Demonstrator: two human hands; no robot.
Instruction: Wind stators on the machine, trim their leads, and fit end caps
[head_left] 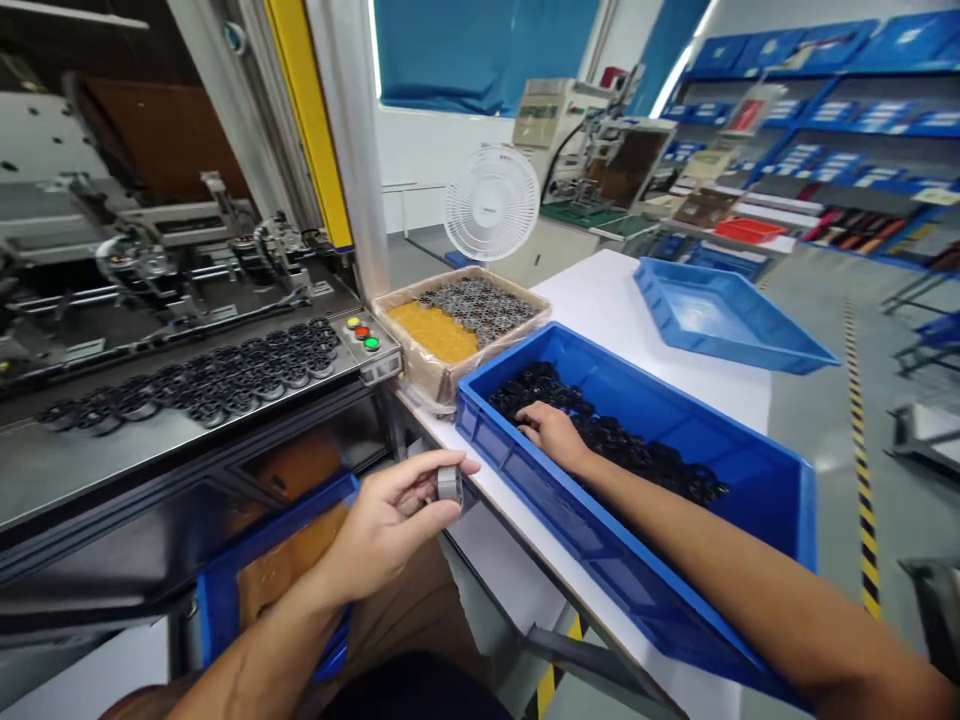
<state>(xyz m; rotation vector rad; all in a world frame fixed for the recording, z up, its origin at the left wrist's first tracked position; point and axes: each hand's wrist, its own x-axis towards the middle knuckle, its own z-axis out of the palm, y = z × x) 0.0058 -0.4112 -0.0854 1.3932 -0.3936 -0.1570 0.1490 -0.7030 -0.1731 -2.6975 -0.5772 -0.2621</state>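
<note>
In front of me, my left hand (pixel 409 505) pinches a small grey stator core (pixel 449 484), a short metal ring, between thumb and fingers. Over on the right, my right hand (pixel 551 432) reaches over the near wall of a deep blue bin (pixel 637 560). Its curled fingers touch the heap of small black plastic parts (pixel 637 455) inside; whatever lies between the fingertips is hidden. Beyond the left hand, a plastic-lined carton (pixel 431 385) holds many grey cores on a yellow-brown layer.
At left, several rows of black-and-grey ring parts (pixel 247 375) line the machine ledge (pixel 30 470), near a button box (pixel 382 362). A light blue tray (pixel 720 320) rests on the white table (pixel 592 285). Behind stands a white fan (pixel 492 203). Below the ledge is another blue bin (pixel 217 615).
</note>
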